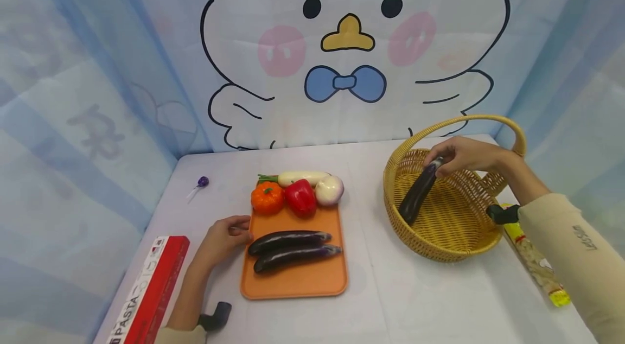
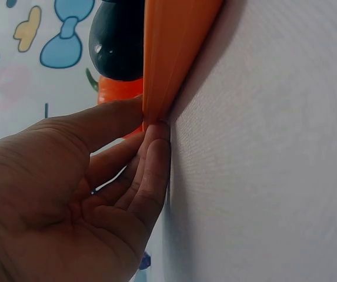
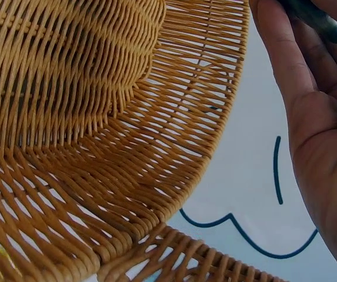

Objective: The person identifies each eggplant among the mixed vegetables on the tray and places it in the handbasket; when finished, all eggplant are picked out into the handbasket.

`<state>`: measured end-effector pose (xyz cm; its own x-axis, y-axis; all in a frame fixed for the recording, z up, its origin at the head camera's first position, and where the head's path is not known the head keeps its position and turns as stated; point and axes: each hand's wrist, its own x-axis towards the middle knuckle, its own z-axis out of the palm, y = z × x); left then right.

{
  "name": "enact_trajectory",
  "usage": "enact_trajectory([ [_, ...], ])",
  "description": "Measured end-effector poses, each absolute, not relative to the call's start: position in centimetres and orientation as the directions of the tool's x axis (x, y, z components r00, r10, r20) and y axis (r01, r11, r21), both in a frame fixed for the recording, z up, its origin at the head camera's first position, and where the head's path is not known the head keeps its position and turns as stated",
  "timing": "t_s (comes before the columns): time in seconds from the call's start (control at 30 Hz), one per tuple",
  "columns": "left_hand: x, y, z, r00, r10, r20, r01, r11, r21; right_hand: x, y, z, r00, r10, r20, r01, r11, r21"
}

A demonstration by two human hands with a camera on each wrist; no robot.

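My right hand (image 1: 461, 155) pinches an eggplant (image 1: 419, 195) by its stem end, inside the wicker basket (image 1: 446, 252). The eggplant hangs tilted, its thick end low by the basket's left wall. In the right wrist view only the stem end (image 3: 333, 29) shows between the fingers. My left hand (image 1: 221, 241) grips the left edge of an orange tray (image 1: 303, 287), thumb on one side of the rim (image 2: 171, 64) and fingers on the other. Two more eggplants (image 1: 298, 258) lie side by side on the tray.
An orange pumpkin (image 1: 267, 198), a red bell pepper (image 1: 301, 198), a white radish (image 1: 303, 177) and a purple-white round vegetable (image 1: 329, 191) lie at the tray's far end. A lollipop (image 1: 203, 182) and a red pasta box (image 1: 163, 284) are left; a yellow packet (image 1: 537, 268) is right.
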<state>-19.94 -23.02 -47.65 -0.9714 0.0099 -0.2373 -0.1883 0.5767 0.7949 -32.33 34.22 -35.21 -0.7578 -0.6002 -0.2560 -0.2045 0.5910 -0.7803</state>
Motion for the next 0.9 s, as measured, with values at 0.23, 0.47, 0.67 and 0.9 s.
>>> enact_trajectory([
  [0.23,-19.9,-22.8,-47.4,-0.970,0.008,-0.243,-0.193,0.583,0.789,-33.2,34.9,-36.8,-0.752,-0.606,-0.260,-0.147,0.538,-0.830],
  [0.47,-19.7,-22.9,-47.5,-0.969,0.007,-0.248,-0.198,0.579,0.791,-34.1,35.0,-38.3,-0.761,-0.602,-0.241,-0.151,0.526,-0.837],
  [0.67,-19.7,-23.0,-47.4,-0.972,0.014,-0.235,-0.186,0.571,0.799,-34.4,34.8,-38.9,-0.786,-0.571,-0.236,-0.139,0.536,-0.832],
  [0.9,-19.7,-23.0,-47.3,-0.973,0.016,-0.229,-0.179,0.574,0.799,-34.7,34.5,-39.4,-0.812,-0.528,-0.249,-0.105,0.551,-0.828],
])
